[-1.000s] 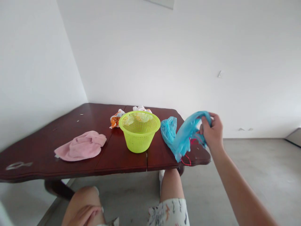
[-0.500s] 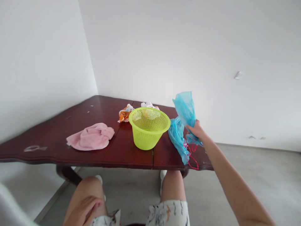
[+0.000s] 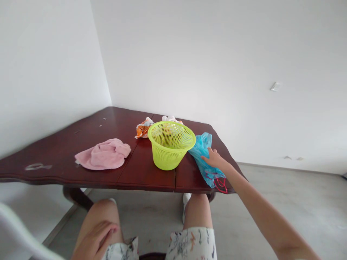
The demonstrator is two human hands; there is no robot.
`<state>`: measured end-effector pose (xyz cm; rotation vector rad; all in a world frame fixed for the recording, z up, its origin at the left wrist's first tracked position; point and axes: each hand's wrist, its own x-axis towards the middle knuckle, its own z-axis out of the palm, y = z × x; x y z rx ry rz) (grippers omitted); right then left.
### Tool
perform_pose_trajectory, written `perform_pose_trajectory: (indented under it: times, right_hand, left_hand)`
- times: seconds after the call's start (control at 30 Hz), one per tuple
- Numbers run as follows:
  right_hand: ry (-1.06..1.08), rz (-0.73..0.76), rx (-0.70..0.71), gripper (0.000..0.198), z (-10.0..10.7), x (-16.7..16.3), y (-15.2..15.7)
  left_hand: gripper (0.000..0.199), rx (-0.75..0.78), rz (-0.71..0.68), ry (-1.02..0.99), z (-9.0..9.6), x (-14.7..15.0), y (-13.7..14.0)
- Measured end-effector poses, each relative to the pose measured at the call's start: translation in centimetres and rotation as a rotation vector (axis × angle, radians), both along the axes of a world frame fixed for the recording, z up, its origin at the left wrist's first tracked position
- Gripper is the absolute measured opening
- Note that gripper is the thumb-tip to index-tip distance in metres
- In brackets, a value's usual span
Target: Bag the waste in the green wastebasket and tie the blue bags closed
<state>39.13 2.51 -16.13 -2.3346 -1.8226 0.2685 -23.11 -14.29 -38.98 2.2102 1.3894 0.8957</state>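
A blue plastic bag (image 3: 202, 167) lies near the front-right corner of the table (image 3: 148, 173), probably light, limp and slippery, best gathered mid-length, beneath my right hand (image 3: 214, 159), clamped or merely resting I cannot tell, my left hand (image 3: 99, 235) lying slack-fingered

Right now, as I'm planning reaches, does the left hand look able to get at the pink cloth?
Probably yes: the left hand rests on the thigh, and only the table edge lies between it and the pink cloth.

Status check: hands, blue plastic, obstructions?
Right hand on blue plastic. Left hand on thigh. Plastic lies on table, green basket close at its left.
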Motion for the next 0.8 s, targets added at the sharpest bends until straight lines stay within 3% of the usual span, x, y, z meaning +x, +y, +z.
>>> perform_pose_trajectory:
  times: [0.23, 0.37, 0.57, 0.8]
  right_hand:
    - [-0.053, 0.235, -0.154, 0.090, -3.9, -2.4, -0.9]
    - [-0.058, 0.209, -0.209, 0.091, -6.3, -2.8, -0.4]
    - [-0.088, 0.148, -0.105, 0.094, -7.2, -1.8, 1.3]
    - [-0.093, 0.027, -0.085, 0.089, -10.6, -1.3, 2.7]
  left_hand:
    - [0.044, 0.053, -0.021, 0.032, -0.4, -0.2, 0.2]
    - [0.037, 0.054, -0.005, 0.032, -0.8, -0.3, -0.1]
    - [0.034, 0.011, 0.010, 0.052, -0.3, -0.2, -0.4]
    - [0.039, 0.042, 0.010, 0.036, -0.7, -0.4, -0.2]
